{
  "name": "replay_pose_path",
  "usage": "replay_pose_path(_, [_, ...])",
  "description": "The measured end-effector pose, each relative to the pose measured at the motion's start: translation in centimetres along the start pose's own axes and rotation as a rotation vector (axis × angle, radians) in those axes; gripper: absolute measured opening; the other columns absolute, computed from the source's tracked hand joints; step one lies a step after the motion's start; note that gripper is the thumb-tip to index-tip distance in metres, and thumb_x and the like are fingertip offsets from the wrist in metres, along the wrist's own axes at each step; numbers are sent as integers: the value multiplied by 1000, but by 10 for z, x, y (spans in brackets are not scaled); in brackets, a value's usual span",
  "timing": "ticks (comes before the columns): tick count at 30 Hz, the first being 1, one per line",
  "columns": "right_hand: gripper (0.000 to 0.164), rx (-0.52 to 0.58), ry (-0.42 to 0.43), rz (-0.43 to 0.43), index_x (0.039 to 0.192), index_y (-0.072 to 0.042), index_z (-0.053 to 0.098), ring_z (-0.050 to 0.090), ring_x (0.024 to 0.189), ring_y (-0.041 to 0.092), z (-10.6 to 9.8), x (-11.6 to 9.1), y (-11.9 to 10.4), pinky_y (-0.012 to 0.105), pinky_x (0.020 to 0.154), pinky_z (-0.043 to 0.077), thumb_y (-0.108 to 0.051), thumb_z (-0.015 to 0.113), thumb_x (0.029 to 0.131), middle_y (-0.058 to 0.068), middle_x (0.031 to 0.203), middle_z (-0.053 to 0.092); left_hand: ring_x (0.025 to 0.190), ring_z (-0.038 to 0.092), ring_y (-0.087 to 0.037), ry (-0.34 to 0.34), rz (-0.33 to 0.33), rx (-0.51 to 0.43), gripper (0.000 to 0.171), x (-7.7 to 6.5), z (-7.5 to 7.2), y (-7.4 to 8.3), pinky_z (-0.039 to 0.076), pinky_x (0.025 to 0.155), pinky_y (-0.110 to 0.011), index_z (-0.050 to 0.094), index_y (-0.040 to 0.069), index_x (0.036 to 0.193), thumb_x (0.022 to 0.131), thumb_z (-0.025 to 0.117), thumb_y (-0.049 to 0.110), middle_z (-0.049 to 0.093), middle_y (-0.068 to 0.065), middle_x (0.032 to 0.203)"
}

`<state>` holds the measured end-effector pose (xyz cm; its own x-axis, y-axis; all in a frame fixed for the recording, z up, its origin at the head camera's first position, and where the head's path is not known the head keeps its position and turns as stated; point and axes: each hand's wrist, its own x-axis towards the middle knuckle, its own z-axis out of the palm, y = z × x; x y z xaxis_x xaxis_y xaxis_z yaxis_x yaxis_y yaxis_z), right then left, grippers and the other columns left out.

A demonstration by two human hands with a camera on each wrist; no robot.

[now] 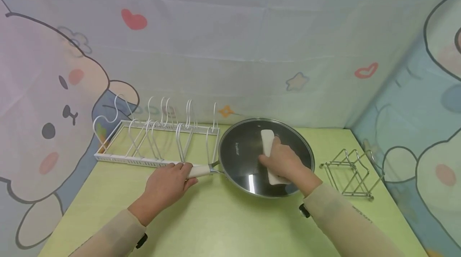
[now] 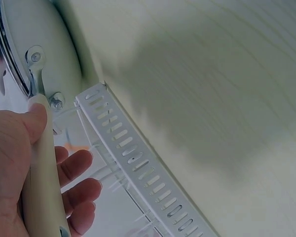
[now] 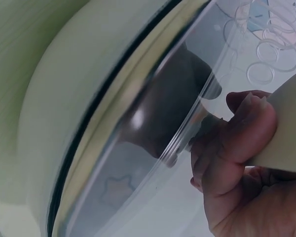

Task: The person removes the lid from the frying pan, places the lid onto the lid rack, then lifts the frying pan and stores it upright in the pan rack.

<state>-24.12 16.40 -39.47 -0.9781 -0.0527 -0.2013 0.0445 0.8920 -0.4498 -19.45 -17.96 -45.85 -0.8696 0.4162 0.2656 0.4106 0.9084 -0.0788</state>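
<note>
A cream frying pan (image 3: 54,98) stands on the table with a glass lid (image 1: 239,161) over it. My left hand (image 1: 167,185) grips the pan's long cream handle (image 1: 199,171). In the left wrist view the thumb lies along that handle (image 2: 42,173) and the fingers curl behind it. Over the middle of the lid, my right hand (image 1: 286,163) holds the cream lid handle (image 1: 267,139) between thumb and fingers. The right wrist view shows the lid's rim close along the top of the pan, and the hand mirrored in the glass.
A white rack (image 1: 137,162) with several curved wire dividers stands left of the pan, its front corner near the pan handle. To the right is a small metal wire rack (image 1: 354,173). Behind the green table (image 1: 230,225) hangs a printed cloth (image 1: 252,49).
</note>
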Motion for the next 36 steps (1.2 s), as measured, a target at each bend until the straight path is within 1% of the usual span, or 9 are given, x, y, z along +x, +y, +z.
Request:
replay_pose_path(6, [103, -35, -57, -54, 168, 7, 7, 68, 73, 24, -9, 2, 10, 34, 57, 57, -39, 68, 98, 17, 95, 67, 70, 65, -22, -25, 3, 4, 38, 1, 0, -1, 46, 54, -34, 65, 13, 113, 100, 73, 48, 69, 0, 82])
replay_pose_path(10, [98, -100, -99, -104, 170, -2, 10, 69, 78, 26, -19, 6, 19, 37, 60, 57, -38, 67, 99, 18, 106, 69, 70, 64, -21, -45, -1, 4, 38, 1, 0, -1, 46, 54, -33, 64, 14, 114, 101, 72, 49, 68, 1, 83])
replay_pose_path(14, [89, -147, -107, -143, 170, -14, 17, 69, 79, 28, -24, 9, 27, 40, 60, 56, -37, 66, 100, 19, 111, 70, 69, 64, -20, -57, -6, -7, 36, 2, -2, -1, 46, 54, -33, 64, 14, 113, 101, 71, 48, 68, 1, 83])
replay_pose_path(17, [83, -174, -74, -141, 169, -17, 20, 68, 75, 29, -22, 9, 29, 41, 57, 54, -38, 62, 101, 19, 109, 71, 70, 64, -20, -59, -7, -13, 36, 2, -2, -1, 46, 54, -33, 64, 14, 113, 102, 71, 47, 68, 1, 83])
replay_pose_path(22, [80, -241, 36, -100, 169, -17, 21, 65, 71, 29, -8, 9, 27, 42, 58, 48, -51, 56, 106, 17, 102, 73, 71, 66, -23, -31, -4, -4, 38, 1, -1, -2, 49, 56, -35, 65, 13, 114, 100, 73, 47, 69, 0, 83])
replay_pose_path(26, [80, -274, 100, -84, 167, -17, 24, 64, 70, 29, 0, 9, 26, 43, 58, 47, -58, 56, 106, 15, 95, 72, 72, 67, -24, -14, -1, 1, 38, 1, 1, -4, 50, 57, -36, 65, 13, 115, 100, 74, 47, 70, 0, 83])
replay_pose_path(31, [81, -280, 114, -79, 167, -16, 26, 64, 70, 29, 0, 7, 26, 43, 58, 48, -59, 57, 106, 15, 93, 72, 69, 64, -23, -7, 2, -8, 37, 1, 1, -3, 47, 55, -34, 65, 13, 113, 100, 74, 47, 67, 0, 80])
replay_pose_path(36, [81, -280, 117, -85, 166, -13, 27, 65, 70, 29, -1, 7, 27, 44, 58, 49, -58, 57, 106, 16, 95, 73, 70, 64, -23, -7, 1, -16, 37, 2, 0, -3, 47, 55, -34, 65, 13, 113, 100, 73, 47, 67, 0, 81])
